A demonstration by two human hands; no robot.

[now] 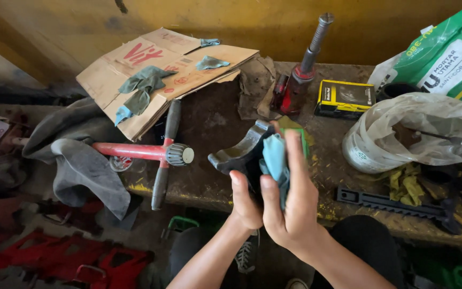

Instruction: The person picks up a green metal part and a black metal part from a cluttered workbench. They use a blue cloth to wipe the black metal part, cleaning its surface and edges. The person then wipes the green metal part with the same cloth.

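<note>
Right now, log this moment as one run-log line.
left hand: holds dark metal part | right hand: presses blue cloth on it | beside: red T-handle tool on workbench

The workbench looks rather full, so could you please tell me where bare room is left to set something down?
On the dirty brown workbench, one bare patch lies between the red T-handled wrench, the flattened cardboard and the red bottle jack. The right end is crowded: yellow-black box, clear plastic bag, black toothed bar.

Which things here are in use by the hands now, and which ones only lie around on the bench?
In use:
- left hand
- right hand
- dark curved metal part
- blue cloth

Lying about:
- red hand pump
- cardboard sheet
- red bottle jack
- yellow-black box
- black toothed bar
</note>
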